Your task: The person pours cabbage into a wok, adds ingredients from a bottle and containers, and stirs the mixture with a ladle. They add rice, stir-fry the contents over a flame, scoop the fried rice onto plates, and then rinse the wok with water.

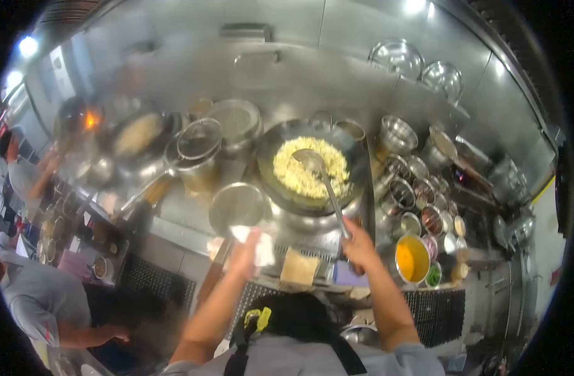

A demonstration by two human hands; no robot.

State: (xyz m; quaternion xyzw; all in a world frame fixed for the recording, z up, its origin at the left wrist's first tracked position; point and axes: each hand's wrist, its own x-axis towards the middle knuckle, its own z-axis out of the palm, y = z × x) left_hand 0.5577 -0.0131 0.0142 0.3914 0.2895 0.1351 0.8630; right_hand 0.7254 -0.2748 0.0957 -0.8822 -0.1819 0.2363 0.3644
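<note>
A black wok (271,178) sits on the stove in front of me, with yellowish fried rice (302,182) spread in its middle. My right hand (357,245) is closed around the handle of a long metal ladle (332,195). The ladle's bowl rests on the rice. My left hand (246,255), slightly blurred, is closed on a white cloth (263,249), to the left of and nearer than the wok. Just beyond the cloth is a round metal pan (236,210). The fingertips of my left hand are partly hidden by the cloth.
At right stand an orange-yellow container (413,259), a cup of chopped greens (433,274) and several metal seasoning bowls (432,219). Lidded pots (235,119) and a strainer (199,138) are left of the wok. A co-worker (48,301) is close on my left; a flame (91,119) burns farther off.
</note>
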